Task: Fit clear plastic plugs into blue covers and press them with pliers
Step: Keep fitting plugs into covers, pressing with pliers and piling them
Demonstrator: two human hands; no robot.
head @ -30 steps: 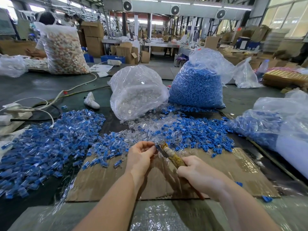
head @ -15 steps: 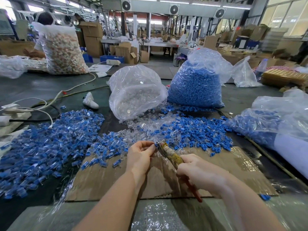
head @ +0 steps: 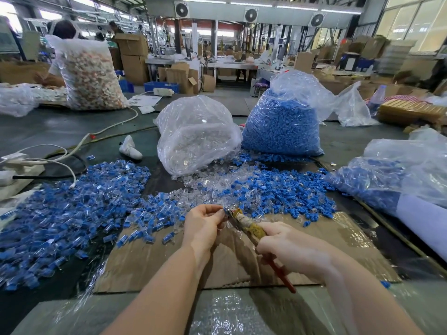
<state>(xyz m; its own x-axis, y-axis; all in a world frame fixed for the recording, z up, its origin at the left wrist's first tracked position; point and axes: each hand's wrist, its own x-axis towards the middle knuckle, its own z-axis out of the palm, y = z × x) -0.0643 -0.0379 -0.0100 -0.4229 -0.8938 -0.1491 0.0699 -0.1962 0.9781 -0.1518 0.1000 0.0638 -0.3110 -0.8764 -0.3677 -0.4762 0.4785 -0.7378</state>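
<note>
My right hand [head: 287, 247] grips the pliers [head: 244, 226], whose handles are wrapped in yellowed tape with a red tip [head: 285, 281] sticking out below my palm. The pliers' jaws meet the fingertips of my left hand [head: 203, 226], which pinches a small piece there; the piece itself is mostly hidden. Loose blue covers [head: 285, 192] and clear plugs [head: 217, 182] lie mixed just beyond my hands. A wide heap of assembled blue-and-clear pieces [head: 67, 213] spreads to the left.
A cardboard sheet [head: 338, 243] lies under my hands. Behind stand a bag of clear plugs [head: 196, 134] and a bag of blue covers [head: 280, 126]. Another bag of blue parts [head: 391, 180] lies right. White cables [head: 48, 160] run at left. A person sits far left.
Both hands stay together at the pliers' jaws; the view shifts slightly, and the pliers' red handle end shows more below my right hand.
</note>
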